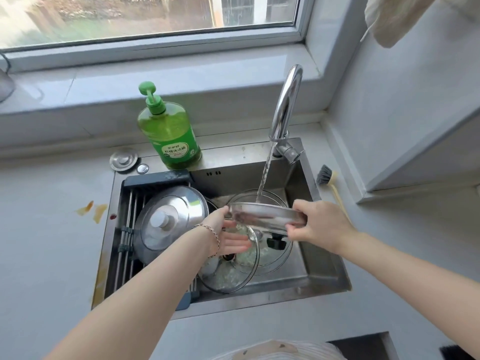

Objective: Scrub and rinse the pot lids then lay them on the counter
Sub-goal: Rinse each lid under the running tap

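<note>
In the near part of the sink (324, 278), a large glass lid (233, 278) leans tilted, its rim towards the near wall. Just behind it a second glass lid (272, 259) with a black knob lies on the sink floor.

Above these, both hands hold a steel-rimmed lid (265, 215) roughly level over the middle of the sink. The left hand (228, 236) has its fingers stretched flat beneath the lid and its thumb up against the left rim; a thin bracelet (211, 236) circles that wrist. The right hand (318, 222) grips the right rim, fingers curled over the top and thumb underneath.

To the left, a domed steel lid (168, 219) with a pale knob rests tilted on a drain rack (127, 229) that spans the sink's left side.

A stream of water (265, 175) falls from the tap (285, 105) onto the far edge of the held lid. The tap stands at the sink's far right corner.

On the surface (46, 242), left of the sink, are orange-yellow stains (92, 210). Just off the sink's right edge lies a dish brush (327, 179) with dark bristles. Along the sink's far edge stand a green pump bottle of dish soap (168, 136) and, near the far left corner, a round steel plug (123, 159).

Beyond, a pale sill (181, 74) runs under a window (155, 16).
</note>
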